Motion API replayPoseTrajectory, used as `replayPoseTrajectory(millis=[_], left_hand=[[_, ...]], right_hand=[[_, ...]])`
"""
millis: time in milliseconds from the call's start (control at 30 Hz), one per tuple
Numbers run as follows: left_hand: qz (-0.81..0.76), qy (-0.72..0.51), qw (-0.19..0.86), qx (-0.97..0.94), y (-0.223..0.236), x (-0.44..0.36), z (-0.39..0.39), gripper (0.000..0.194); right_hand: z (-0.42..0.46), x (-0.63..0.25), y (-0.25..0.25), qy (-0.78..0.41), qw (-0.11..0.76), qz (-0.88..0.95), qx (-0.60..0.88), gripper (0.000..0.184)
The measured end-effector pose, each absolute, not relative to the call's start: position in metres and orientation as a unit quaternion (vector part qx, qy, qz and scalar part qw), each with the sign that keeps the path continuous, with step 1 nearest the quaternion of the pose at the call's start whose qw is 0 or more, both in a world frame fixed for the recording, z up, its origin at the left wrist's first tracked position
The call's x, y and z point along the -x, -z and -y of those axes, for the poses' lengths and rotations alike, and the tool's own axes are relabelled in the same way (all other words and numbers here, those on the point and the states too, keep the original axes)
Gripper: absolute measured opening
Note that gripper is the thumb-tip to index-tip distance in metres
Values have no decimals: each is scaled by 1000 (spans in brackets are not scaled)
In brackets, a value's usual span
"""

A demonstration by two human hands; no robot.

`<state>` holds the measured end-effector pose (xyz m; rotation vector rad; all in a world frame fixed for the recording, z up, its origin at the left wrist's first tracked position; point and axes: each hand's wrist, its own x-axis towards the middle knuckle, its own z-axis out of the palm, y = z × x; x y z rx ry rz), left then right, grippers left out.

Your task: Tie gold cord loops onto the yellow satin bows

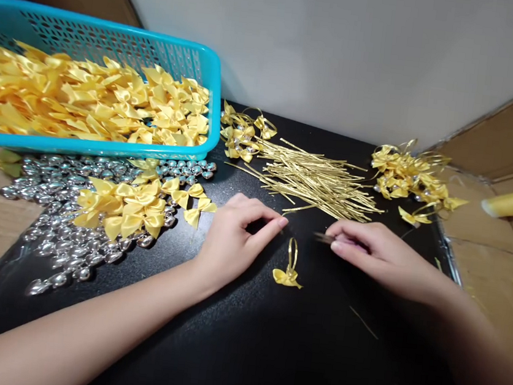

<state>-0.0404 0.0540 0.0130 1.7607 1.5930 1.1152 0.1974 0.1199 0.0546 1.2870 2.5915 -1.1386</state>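
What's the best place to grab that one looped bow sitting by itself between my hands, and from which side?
I'd pinch the gold loop of the lone bow, coming from the right hand's side. The thin loop points away from you, while the yellow ribbon lies nearer and could crush. Bare black table around it leaves room for the fingers.

My yellow bow [288, 278] lies on the black table [266, 354], its gold loop [292, 255] pointing away from me; a small blurred object [323, 238] juts from my right hand [364, 245].
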Motion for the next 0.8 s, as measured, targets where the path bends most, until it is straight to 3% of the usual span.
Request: replayPoseTrajectory(millis=[167,267,333,467,633,733,800], left_hand=[[-612,-369,121,-689,-18,44,-50,27],[-586,-307,168,-730,-23,40,-41,30],[-577,-249,227,-744,-25,35,-35,31],[-535,-196,291,-768,-24,29,-29,14],[-503,-234,322,-767,-22,30,-28,6],[-527,-294,296,-741,-34,33,-31,9],[-531,-340,257,-732,-49,34,-34,8]], right_hand=[[-130,-206,-30,138,-148,-852,-483,19],[-132,-205,-10,75,-236,-861,-445,17],[-133,-203,-1,66,-267,-858,-434,17],[-133,-201,5,80,-274,-841,-459,15],[-133,-200,3,85,-282,-824,-484,18],[-122,-198,-15,101,-316,-831,-447,29],[-108,-193,-35,181,-324,-860,-349,47]])
